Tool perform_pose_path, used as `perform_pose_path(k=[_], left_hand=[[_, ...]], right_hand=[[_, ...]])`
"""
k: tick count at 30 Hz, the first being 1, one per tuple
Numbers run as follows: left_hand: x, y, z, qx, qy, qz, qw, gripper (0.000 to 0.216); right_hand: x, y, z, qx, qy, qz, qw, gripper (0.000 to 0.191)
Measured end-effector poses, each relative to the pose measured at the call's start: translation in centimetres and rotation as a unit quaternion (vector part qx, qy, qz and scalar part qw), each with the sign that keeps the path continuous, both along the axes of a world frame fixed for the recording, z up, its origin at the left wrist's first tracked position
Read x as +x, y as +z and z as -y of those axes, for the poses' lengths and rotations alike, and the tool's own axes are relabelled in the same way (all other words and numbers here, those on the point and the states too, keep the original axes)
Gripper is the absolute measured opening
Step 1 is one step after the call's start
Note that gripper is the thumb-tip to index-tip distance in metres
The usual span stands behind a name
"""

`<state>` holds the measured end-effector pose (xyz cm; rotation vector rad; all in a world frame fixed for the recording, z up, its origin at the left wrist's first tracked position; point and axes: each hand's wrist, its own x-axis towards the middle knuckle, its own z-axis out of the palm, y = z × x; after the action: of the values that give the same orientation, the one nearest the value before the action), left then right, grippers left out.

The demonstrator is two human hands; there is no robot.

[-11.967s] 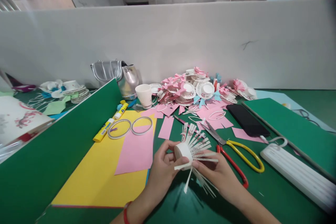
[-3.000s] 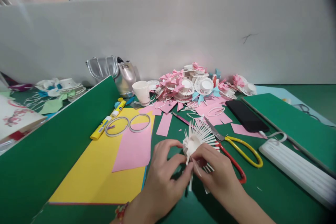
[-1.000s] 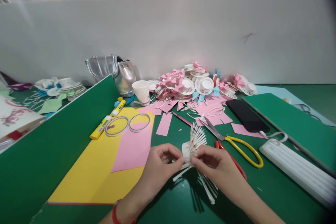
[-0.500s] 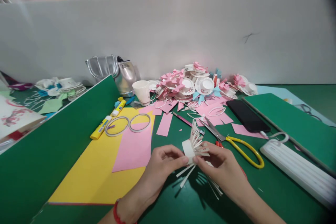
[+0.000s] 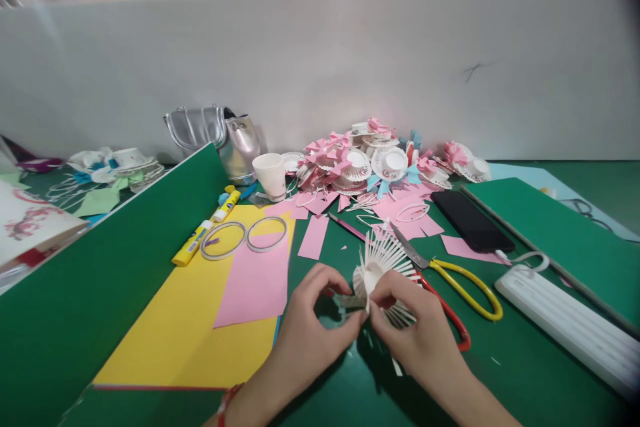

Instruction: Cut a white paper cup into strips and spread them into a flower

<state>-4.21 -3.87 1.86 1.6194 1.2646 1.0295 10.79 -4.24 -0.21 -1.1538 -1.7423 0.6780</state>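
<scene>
A white paper cup (image 5: 381, 253) with its wall cut into many thin strips is held just above the green table. Its strips fan out to the upper right and below my right hand. My left hand (image 5: 320, 320) pinches near the cup's base, thumb against finger on its left side. The thumb and fingers of my right hand (image 5: 417, 320) close on the base from the right, hiding part of the strips. Right behind that hand lie scissors (image 5: 467, 288) with one yellow and one red handle.
Yellow paper (image 5: 175, 333) and a pink sheet (image 5: 253, 287) lie left, with tape rolls (image 5: 267, 250) and glue sticks (image 5: 193, 243). Behind are a whole paper cup (image 5: 270, 173) and a pile of paper hats (image 5: 357, 167). A phone (image 5: 470, 220) and power strip (image 5: 565, 323) are right.
The cut cup has been turned so its strips fan more to the upper right. My hands have shifted their hold on its base. More of the red scissor handle shows.
</scene>
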Motion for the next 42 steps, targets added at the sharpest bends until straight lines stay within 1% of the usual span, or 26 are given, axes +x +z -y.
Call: perform_pose_path(k=[1, 3, 5, 6, 8, 10, 14, 17, 20, 23, 27, 30, 34, 37, 40, 42], left_hand=[[0.2, 0.0, 0.3, 0.03, 0.002, -0.025, 0.999, 0.016], [0.6, 0.0, 0.8, 0.057, 0.013, -0.061, 0.996, 0.016], [0.9, -0.2, 1.2, 0.055, 0.025, -0.078, 0.995, 0.006], [0.9, -0.3, 1.2, 0.054, 0.031, -0.078, 0.995, 0.005], [0.9, -0.4, 1.2, 0.045, 0.039, -0.067, 0.996, 0.014], [0.7, -0.5, 0.9, 0.03, 0.039, -0.041, 0.998, 0.018], [0.3, -0.3, 0.2, -0.013, 0.042, 0.033, 0.998, 0.019], [0.2, -0.2, -0.1, -0.064, 0.03, 0.088, 0.994, 0.018], [0.1, -0.1, -0.3, -0.112, 0.016, 0.114, 0.987, 0.018], [0.0, -0.1, -0.3, -0.133, 0.009, 0.135, 0.982, 0.019], [-0.1, -0.1, -0.4, -0.123, 0.008, 0.15, 0.981, 0.02], [-0.1, 0.0, -0.4, -0.099, 0.006, 0.141, 0.985, 0.021], [0.2, -0.1, -0.1, -0.061, 0.0, 0.132, 0.989, 0.022], [0.4, -0.2, 0.3, -0.038, -0.004, 0.127, 0.991, 0.021], [0.4, -0.4, 0.5, -0.034, -0.009, 0.119, 0.992, 0.02], [0.2, -0.5, 0.4, -0.032, 0.001, 0.108, 0.994, 0.023]], right_hand=[[-0.1, -0.2, 0.1, 0.016, -0.002, 0.009, 1.0, 0.018], [-0.2, -0.6, 0.3, 0.039, 0.0, 0.023, 0.999, 0.019], [-0.3, -0.9, 0.5, 0.056, 0.003, 0.039, 0.998, 0.019], [-0.3, -1.0, 0.6, 0.064, 0.001, 0.048, 0.997, 0.02], [-0.3, -1.1, 0.6, 0.074, -0.007, 0.06, 0.995, 0.022], [-0.3, -1.0, 0.5, 0.075, -0.015, 0.059, 0.995, 0.022], [-0.2, -0.4, 0.1, 0.055, -0.019, 0.025, 0.998, 0.018], [-0.2, 0.2, 0.0, 0.037, -0.017, 0.002, 0.999, 0.016], [-0.2, 0.6, 0.1, 0.008, -0.013, -0.017, 1.0, 0.016], [-0.3, 0.8, 0.2, -0.039, -0.006, -0.06, 0.997, 0.015], [-0.2, 0.9, 0.2, -0.097, 0.014, -0.083, 0.992, 0.013], [-0.1, 0.9, 0.1, -0.113, 0.021, -0.084, 0.99, 0.01], [0.1, 0.7, 0.0, -0.116, 0.013, -0.089, 0.989, 0.013], [0.2, 0.7, 0.0, -0.104, 0.006, -0.089, 0.991, 0.015], [0.4, 0.7, 0.0, -0.087, 0.011, -0.102, 0.991, 0.014], [0.5, 0.6, 0.0, -0.085, 0.016, -0.113, 0.99, 0.015]])
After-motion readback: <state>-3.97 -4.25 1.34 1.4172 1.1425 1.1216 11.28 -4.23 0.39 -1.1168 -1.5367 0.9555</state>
